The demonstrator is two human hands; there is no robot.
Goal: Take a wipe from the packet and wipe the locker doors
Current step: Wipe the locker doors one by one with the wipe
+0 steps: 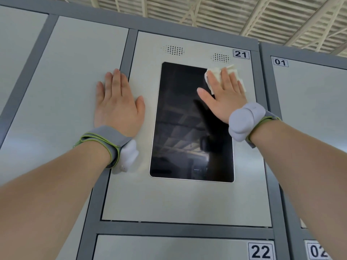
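A crumpled white wipe (224, 76) is pressed flat against locker door 21 (184, 199) by the right hand (224, 99), right at the top right corner of the dark glossy touchscreen (189, 128). The fingers (226, 76) are spread open and laid over the wipe rather than curled around it, so it's pinned, not pinched. The left hand (117, 104) is planted palm-down with open fingers across the dark grey frame strip (125, 53) between door 21 and the plain door (62, 91) to its left.

The doors are smooth, matte, pale grey metal panels with squared edges; two dotted speaker grilles (173, 50) are punched above the rounded-corner screen, which reflects the ceiling. Number labels 21 (241, 54), 01 (280, 62) and 22 (260, 251) are seen in door corners. Grey wrist straps with green edging (105, 140) are worn on both arms. A slatted, corrugated ceiling with pale beams (216, 14) is seen overhead. Plenty of bare door is left below the screen.
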